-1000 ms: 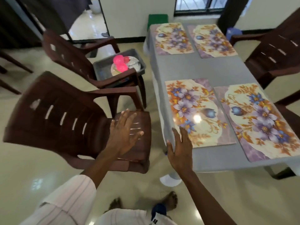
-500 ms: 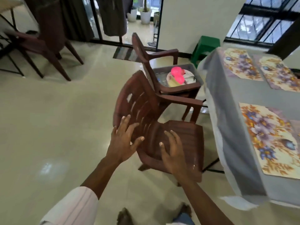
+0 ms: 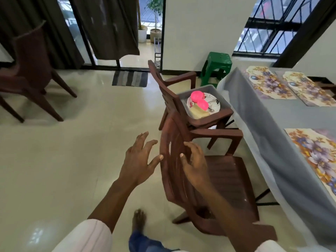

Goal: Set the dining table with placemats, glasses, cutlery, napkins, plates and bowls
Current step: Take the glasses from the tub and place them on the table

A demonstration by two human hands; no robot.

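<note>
A grey tub (image 3: 214,89) stands on the seat of the far brown chair (image 3: 164,91). In it lie a patterned plate (image 3: 212,102), two pink items (image 3: 199,100) and a folded beige napkin (image 3: 198,111). The dining table (image 3: 258,113) with its grey cloth runs along the right and carries three visible floral placemats (image 3: 269,82), (image 3: 309,90), (image 3: 318,153). My left hand (image 3: 140,160) and my right hand (image 3: 194,162) hover with spread fingers on either side of the near brown chair's backrest (image 3: 169,157), holding nothing.
A green plastic stool (image 3: 216,68) stands beyond the table's far end. Another brown chair (image 3: 31,70) sits at the left. A striped doormat (image 3: 130,79) lies before the open doorway. My bare foot (image 3: 139,219) is on the tiled floor.
The view has swung left and away from the table. Both hands have moved from over the near chair's seat to either side of its backrest, still holding nothing.
</note>
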